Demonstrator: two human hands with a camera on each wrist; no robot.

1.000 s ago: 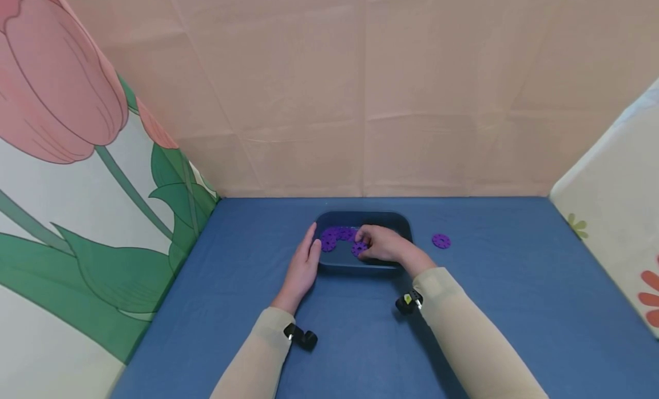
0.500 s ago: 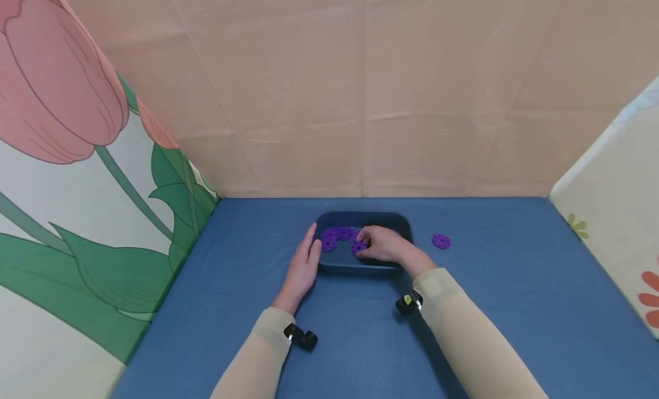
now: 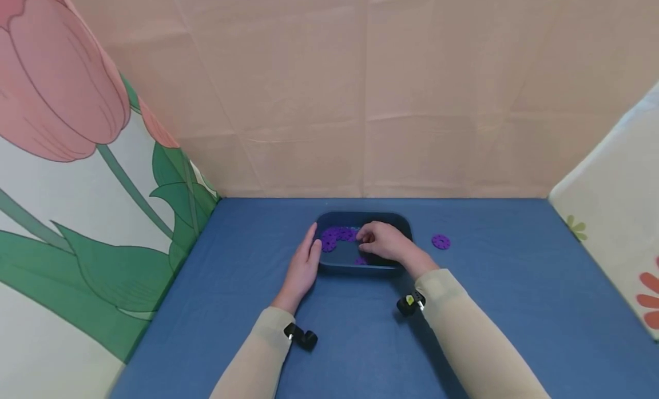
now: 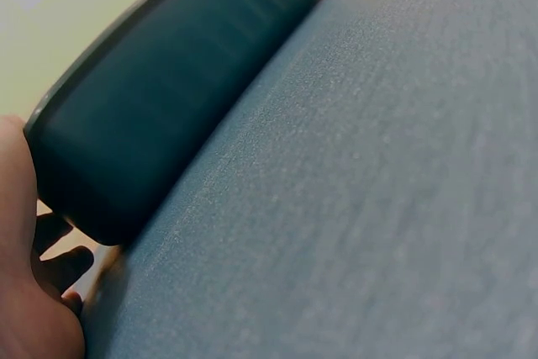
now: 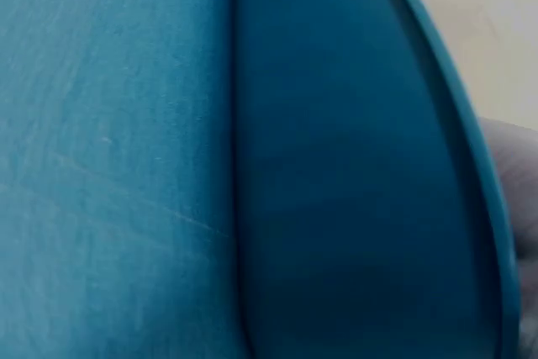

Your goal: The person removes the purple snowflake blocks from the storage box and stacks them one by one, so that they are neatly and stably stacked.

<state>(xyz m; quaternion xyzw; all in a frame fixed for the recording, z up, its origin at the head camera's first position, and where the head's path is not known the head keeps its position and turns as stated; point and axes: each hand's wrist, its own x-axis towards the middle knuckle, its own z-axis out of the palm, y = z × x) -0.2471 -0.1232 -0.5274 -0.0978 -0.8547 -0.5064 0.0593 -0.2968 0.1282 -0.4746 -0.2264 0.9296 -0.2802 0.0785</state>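
Note:
A dark blue rectangular tray (image 3: 334, 269) stands on the blue cloth. My left hand (image 3: 301, 268) rests along its left end with straight fingers; the left wrist view shows the tray's outer wall (image 4: 160, 98) beside that hand. Reaching inside from the right is my right hand (image 3: 385, 242), its fingers loosely bent, with nothing visible between them. Several purple notched discs (image 3: 329, 239) lie in a curve along the tray's left and back. Another purple disc (image 3: 361, 261), partly hidden by the front wall, lies below the right fingertips. The right wrist view mostly shows the tray's outer wall (image 5: 353, 166).
A single purple disc (image 3: 441, 242) lies on the blue cloth (image 3: 350, 342) to the right of the tray. A beige curtain (image 3: 360, 102) closes off the back. Tulip-printed fabric (image 3: 123, 284) hangs at left and pale flowered fabric (image 3: 618, 216) at right.
My right hand has let go of a purple disc, which now lies lower, by the tray's front wall. That hand has lifted slightly. The left hand stays in place.

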